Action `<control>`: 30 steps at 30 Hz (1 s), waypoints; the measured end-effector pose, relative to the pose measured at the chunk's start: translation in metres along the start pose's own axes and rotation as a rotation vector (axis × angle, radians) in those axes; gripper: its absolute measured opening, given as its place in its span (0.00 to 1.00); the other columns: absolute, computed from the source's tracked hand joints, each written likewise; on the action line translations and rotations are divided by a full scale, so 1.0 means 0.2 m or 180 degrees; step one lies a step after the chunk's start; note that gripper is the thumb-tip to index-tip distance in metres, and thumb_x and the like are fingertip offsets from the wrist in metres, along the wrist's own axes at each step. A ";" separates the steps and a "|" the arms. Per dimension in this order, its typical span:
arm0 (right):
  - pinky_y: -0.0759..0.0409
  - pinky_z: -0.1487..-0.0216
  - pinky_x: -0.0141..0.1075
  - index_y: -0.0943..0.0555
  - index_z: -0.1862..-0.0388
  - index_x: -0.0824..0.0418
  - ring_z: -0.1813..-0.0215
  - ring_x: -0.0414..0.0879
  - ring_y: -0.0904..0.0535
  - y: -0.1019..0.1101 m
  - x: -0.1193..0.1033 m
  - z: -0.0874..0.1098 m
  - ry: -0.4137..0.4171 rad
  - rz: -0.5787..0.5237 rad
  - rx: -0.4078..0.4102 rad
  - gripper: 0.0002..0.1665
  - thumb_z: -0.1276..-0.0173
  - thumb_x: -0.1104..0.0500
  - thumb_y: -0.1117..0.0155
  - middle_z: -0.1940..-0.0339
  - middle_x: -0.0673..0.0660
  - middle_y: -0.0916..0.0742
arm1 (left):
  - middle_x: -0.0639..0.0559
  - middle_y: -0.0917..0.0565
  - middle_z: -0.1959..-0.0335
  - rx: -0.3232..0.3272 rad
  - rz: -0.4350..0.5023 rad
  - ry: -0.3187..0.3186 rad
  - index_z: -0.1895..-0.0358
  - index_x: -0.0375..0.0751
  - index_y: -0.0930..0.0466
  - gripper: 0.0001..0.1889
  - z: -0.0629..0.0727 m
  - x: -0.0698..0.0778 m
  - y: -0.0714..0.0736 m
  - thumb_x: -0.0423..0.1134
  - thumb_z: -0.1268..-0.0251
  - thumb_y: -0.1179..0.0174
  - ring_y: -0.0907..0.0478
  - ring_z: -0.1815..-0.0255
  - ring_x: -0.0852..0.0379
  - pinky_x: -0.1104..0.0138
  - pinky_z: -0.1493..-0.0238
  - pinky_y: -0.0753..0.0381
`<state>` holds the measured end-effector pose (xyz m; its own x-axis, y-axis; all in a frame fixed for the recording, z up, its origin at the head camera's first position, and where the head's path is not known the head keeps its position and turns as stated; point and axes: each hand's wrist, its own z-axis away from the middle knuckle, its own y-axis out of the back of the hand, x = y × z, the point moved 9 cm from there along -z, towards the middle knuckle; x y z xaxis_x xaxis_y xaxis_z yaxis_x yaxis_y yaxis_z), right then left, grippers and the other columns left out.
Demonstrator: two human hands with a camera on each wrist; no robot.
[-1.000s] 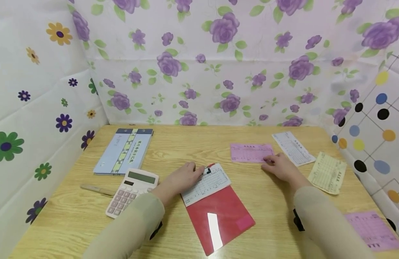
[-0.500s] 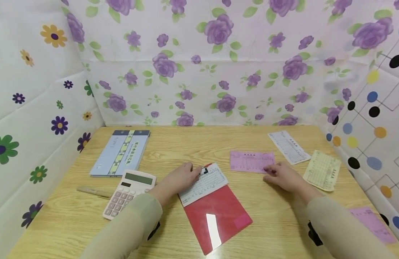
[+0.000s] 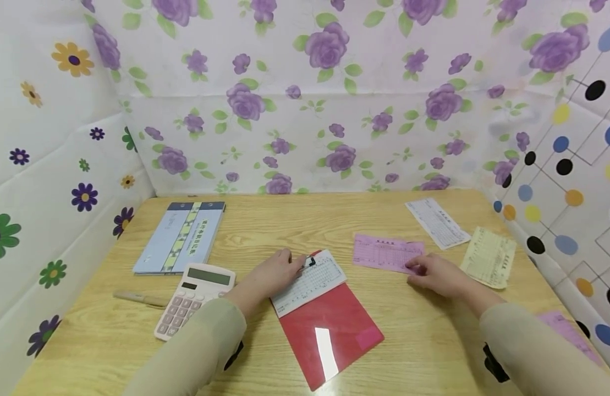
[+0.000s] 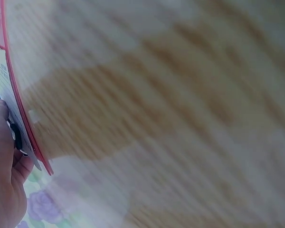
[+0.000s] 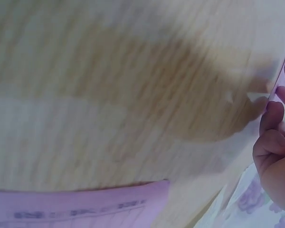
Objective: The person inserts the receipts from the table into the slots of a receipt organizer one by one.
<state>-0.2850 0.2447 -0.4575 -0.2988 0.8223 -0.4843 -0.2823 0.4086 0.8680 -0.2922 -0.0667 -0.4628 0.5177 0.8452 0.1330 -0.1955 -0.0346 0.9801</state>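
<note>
A white printed form lies clipped at the top of a red folder in the middle of the table. My left hand pinches the black binder clip there, thumb on top; the left wrist view has this clip beside the fingers. To the right, my right hand holds the near right corner of a pink slip, which lies on the wood. In the right wrist view, thumb and fingers of my right hand meet at the slip's edge.
A pink calculator, a beige pen and a blue account book lie on the left. Beyond my right hand are a white slip and a yellow slip. Another pink slip is partly under my right sleeve.
The pink slip has slid toward me and slightly right along with my right hand. My left hand stays at the binder clip. The head view has turned a little to the right.
</note>
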 end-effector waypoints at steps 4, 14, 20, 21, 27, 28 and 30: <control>0.26 0.56 0.45 0.22 0.46 0.63 0.60 0.46 0.25 -0.01 -0.02 0.00 0.0038 0.0006 0.0017 0.24 0.35 0.51 0.37 0.63 0.54 0.19 | 0.47 0.31 0.53 -0.0016 0.0109 0.0084 0.28 0.54 0.43 0.26 0.01 -0.02 0.00 0.49 0.27 0.55 0.34 0.58 0.54 0.62 0.57 0.28; 0.30 0.62 0.45 0.30 0.35 0.63 0.62 0.51 0.30 0.09 0.09 -0.03 -0.0384 0.0135 0.0259 0.35 0.34 0.45 0.39 0.61 0.61 0.25 | 0.47 0.32 0.55 0.0010 0.0011 -0.0008 0.28 0.53 0.43 0.25 0.01 -0.01 0.01 0.48 0.26 0.56 0.35 0.59 0.54 0.63 0.58 0.29; 0.31 0.62 0.45 0.27 0.38 0.62 0.62 0.52 0.31 0.08 0.16 -0.06 -0.0420 0.0167 0.0153 0.33 0.35 0.45 0.38 0.62 0.61 0.24 | 0.46 0.31 0.53 0.0031 -0.0119 -0.0083 0.28 0.51 0.43 0.25 0.00 0.00 0.00 0.48 0.25 0.57 0.34 0.58 0.54 0.63 0.57 0.28; 0.31 0.62 0.45 0.27 0.38 0.62 0.63 0.52 0.31 0.08 0.17 -0.06 -0.0414 0.0162 0.0149 0.32 0.35 0.45 0.38 0.63 0.60 0.24 | 0.45 0.31 0.53 0.0042 -0.0138 -0.0099 0.28 0.51 0.43 0.25 0.00 0.00 0.00 0.48 0.25 0.57 0.34 0.58 0.54 0.62 0.57 0.28; 0.31 0.62 0.45 0.26 0.40 0.62 0.62 0.52 0.31 0.08 0.16 -0.06 -0.0388 0.0164 0.0169 0.30 0.35 0.47 0.38 0.63 0.60 0.24 | 0.46 0.31 0.53 0.0034 -0.0129 -0.0092 0.28 0.52 0.43 0.26 -0.01 0.00 -0.01 0.49 0.26 0.56 0.34 0.59 0.54 0.63 0.57 0.28; 0.31 0.62 0.46 0.25 0.40 0.63 0.62 0.52 0.30 0.08 0.16 -0.06 -0.0374 0.0165 0.0178 0.30 0.35 0.47 0.38 0.63 0.61 0.23 | 0.46 0.32 0.53 0.0022 -0.0115 -0.0081 0.27 0.52 0.44 0.26 -0.01 -0.01 -0.01 0.49 0.26 0.56 0.34 0.59 0.54 0.63 0.58 0.28; 0.30 0.60 0.47 0.25 0.40 0.63 0.61 0.52 0.30 0.08 0.16 -0.06 -0.0376 0.0170 0.0201 0.29 0.35 0.48 0.38 0.62 0.61 0.23 | 0.46 0.32 0.53 0.0002 -0.0079 -0.0053 0.27 0.53 0.44 0.26 -0.01 -0.01 -0.01 0.49 0.26 0.56 0.35 0.59 0.54 0.63 0.57 0.28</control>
<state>-0.3101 0.2735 -0.4604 -0.2014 0.8830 -0.4240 -0.2097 0.3839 0.8992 -0.2944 -0.0670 -0.4661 0.5361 0.8368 0.1110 -0.1819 -0.0139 0.9832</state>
